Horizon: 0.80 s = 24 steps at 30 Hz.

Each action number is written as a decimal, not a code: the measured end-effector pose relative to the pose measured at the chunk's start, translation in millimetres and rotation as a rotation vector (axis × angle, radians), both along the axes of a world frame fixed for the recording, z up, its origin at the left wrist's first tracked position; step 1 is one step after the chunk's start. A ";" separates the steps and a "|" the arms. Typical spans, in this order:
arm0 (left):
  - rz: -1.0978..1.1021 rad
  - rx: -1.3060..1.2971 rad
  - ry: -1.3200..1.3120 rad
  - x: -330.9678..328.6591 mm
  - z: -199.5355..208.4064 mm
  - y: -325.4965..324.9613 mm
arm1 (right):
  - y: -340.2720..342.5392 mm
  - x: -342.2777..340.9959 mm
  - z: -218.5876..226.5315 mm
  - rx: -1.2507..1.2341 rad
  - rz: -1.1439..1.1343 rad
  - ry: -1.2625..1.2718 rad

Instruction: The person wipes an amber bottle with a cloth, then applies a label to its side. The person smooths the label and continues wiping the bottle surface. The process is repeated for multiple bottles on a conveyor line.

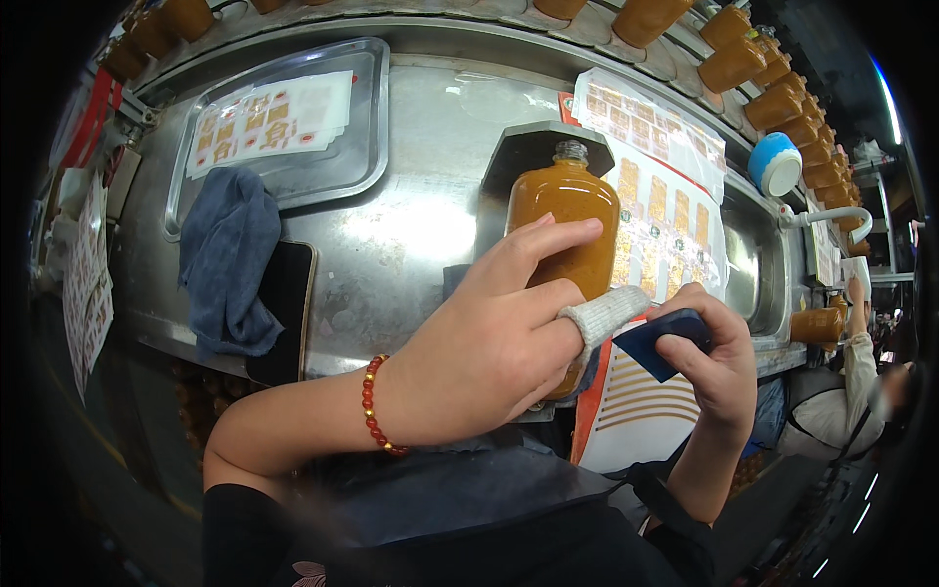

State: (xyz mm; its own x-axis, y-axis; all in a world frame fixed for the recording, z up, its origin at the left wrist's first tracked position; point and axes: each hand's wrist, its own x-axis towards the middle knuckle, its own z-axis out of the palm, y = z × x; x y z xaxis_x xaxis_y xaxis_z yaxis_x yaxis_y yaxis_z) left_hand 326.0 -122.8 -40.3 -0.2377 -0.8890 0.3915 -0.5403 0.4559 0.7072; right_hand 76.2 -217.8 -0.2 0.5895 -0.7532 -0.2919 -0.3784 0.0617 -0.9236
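Observation:
A flat glass bottle (564,201) filled with orange-brown liquid lies on its back, its threaded neck pointing away from me, on a dark angular stand (509,157). Across its front rests my left hand (509,328), steadying it; the index finger stretches over the glass and the others curl. One of those fingers wears a grey-white knitted finger sleeve (608,315). Just right of the bottle, my right hand (719,357) pinches a dark blue flat scraper (660,342) between thumb and fingers. The bottle's near end is mostly hidden behind my left hand.
Left on the metal bench (421,127) are a tray (381,147) holding label sheets (269,122), a blue cloth (230,249) and a black phone-like slab (289,303). Label sheets (665,210) lie right, before a sink (748,249). Filled bottles (734,64) line the back. A person (831,411) is at right.

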 end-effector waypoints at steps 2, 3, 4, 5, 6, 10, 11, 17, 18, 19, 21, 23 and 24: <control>-0.038 0.020 0.018 2.5 3.7 -2.3 | 1.6 -5.3 -2.6 0.008 -0.019 -0.024; -0.063 0.037 0.032 4.9 5.6 -2.8 | 2.5 -7.2 -4.1 0.011 -0.029 -0.035; -0.085 0.053 0.045 7.8 5.7 -2.7 | 3.3 -8.5 -5.6 0.024 -0.033 -0.050; -0.106 0.068 0.058 10.9 5.9 -2.7 | 4.0 -9.6 -7.2 0.038 -0.036 -0.064; -0.125 0.082 0.072 14.9 4.8 -2.3 | 4.8 -10.8 -9.0 0.051 -0.040 -0.079; -0.122 0.143 0.072 26.4 -0.8 4.7 | 17.1 -3.3 -17.6 0.100 -0.064 -0.101; -0.079 0.125 0.115 26.5 -3.2 6.6 | 20.8 1.4 -17.0 0.110 -0.075 -0.093; 0.221 0.183 0.151 0.3 -5.6 38.9 | 41.6 17.3 -21.4 -0.168 -0.050 -0.001; 0.249 0.203 0.158 -6.1 -5.1 40.6 | 44.1 18.8 -20.9 -0.178 -0.048 -0.007; 0.268 0.129 0.118 -12.1 -4.1 37.9 | 46.5 19.8 -18.6 -0.192 -0.049 -0.010; 0.302 0.113 0.100 -19.9 -6.4 37.5 | 49.3 18.7 -17.8 -0.210 -0.051 -0.024; 0.338 0.106 0.066 -24.4 -2.0 34.0 | 50.4 14.2 -19.0 -0.221 -0.059 -0.050; 0.342 0.121 0.089 -26.4 -2.3 33.3 | 51.4 11.4 -19.6 -0.196 -0.094 -0.061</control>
